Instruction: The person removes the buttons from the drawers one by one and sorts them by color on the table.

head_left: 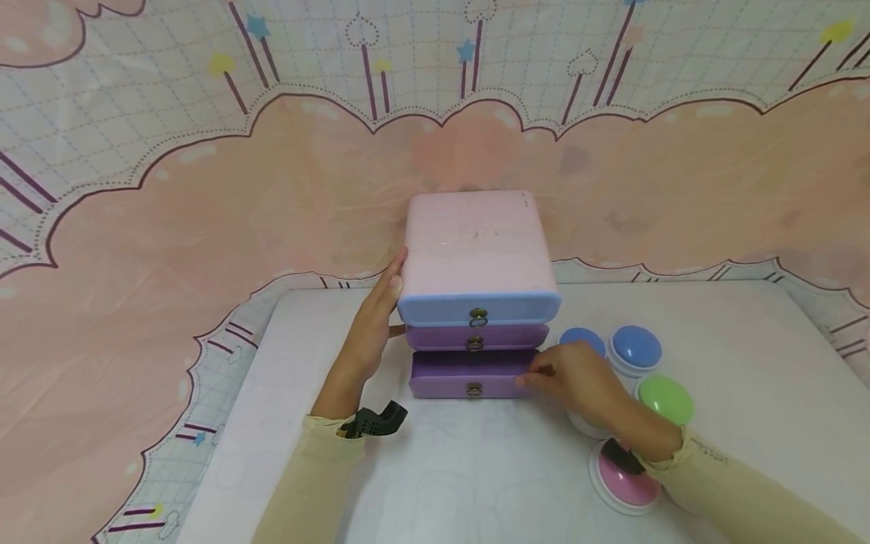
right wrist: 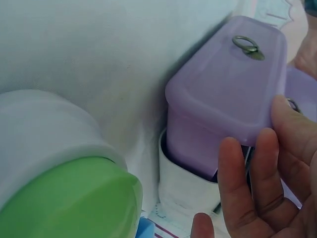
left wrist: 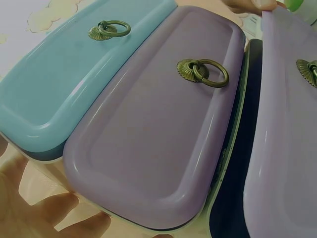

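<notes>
A small three-drawer cabinet with a pink top stands on the white table. Its top drawer is blue, and the middle drawer is purple; both are pushed in. The purple bottom drawer is pulled partway out, its dark inside showing. My left hand rests against the cabinet's left side, fingers spread along the wall in the left wrist view. At the drawer front's right corner, my right hand pinches the edge, thumb on the front and fingers behind it. Each drawer has a brass ring pull.
Right of the cabinet stand several round-topped push lights or buttons with white bases: blue, green and pink. They sit close under my right forearm. A patterned pink cloth hangs behind the table.
</notes>
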A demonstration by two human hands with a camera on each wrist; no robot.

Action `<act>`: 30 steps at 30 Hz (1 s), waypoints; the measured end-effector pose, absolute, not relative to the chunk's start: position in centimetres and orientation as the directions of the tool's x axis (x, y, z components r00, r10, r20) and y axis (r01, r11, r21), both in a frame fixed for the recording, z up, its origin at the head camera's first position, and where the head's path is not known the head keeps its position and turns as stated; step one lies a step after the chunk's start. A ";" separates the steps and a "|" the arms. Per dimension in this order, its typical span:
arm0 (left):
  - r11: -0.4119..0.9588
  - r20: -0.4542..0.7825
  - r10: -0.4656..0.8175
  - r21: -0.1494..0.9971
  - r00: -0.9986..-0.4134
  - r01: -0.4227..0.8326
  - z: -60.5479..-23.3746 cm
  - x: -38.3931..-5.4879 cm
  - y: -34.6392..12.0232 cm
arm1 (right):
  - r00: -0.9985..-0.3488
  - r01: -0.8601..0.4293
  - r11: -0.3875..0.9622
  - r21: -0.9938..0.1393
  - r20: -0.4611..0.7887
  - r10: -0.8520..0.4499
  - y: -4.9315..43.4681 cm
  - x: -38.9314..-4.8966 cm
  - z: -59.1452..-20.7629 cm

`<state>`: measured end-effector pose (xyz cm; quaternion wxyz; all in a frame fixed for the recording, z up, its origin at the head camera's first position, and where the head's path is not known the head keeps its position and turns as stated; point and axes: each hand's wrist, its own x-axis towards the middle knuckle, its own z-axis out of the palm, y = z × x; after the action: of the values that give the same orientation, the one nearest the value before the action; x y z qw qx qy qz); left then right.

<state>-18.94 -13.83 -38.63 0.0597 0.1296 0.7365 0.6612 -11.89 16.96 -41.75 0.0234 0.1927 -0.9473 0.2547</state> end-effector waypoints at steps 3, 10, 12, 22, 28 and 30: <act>0.088 0.083 0.269 0.990 -0.960 0.110 -38.6 -18.9 -13.8 | -0.925 -0.378 0.796 -0.473 0.146 -0.352 16.9 -11.8 -41.7; 0.079 0.085 0.272 0.991 -0.958 0.110 -38.5 -18.8 -13.8 | -0.955 -0.297 0.842 -0.450 0.122 -0.272 16.0 -10.5 -40.4; 0.085 0.083 0.270 0.990 -0.959 0.109 -38.5 -18.8 -13.8 | -0.948 -0.319 0.825 -0.466 0.163 -0.275 15.5 -9.9 -40.4; 0.103 0.081 0.260 0.988 -0.962 0.111 -38.5 -18.8 -13.8 | -0.935 -0.168 0.597 -0.785 -0.065 -0.349 12.7 -8.1 -42.4; 0.107 0.076 0.261 0.989 -0.962 0.107 -38.4 -18.8 -13.8 | -0.905 0.039 0.489 -0.872 -0.238 -0.352 11.8 -8.0 -43.6; 0.104 0.077 0.262 0.989 -0.962 0.107 -38.5 -18.8 -13.8 | -0.898 0.101 0.450 -0.887 -0.276 -0.343 11.5 -7.8 -44.0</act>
<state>-18.84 -13.78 -38.46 0.0587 0.1246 0.7407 0.6575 -7.82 11.54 -44.05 -0.2140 0.0733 -0.8240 0.5195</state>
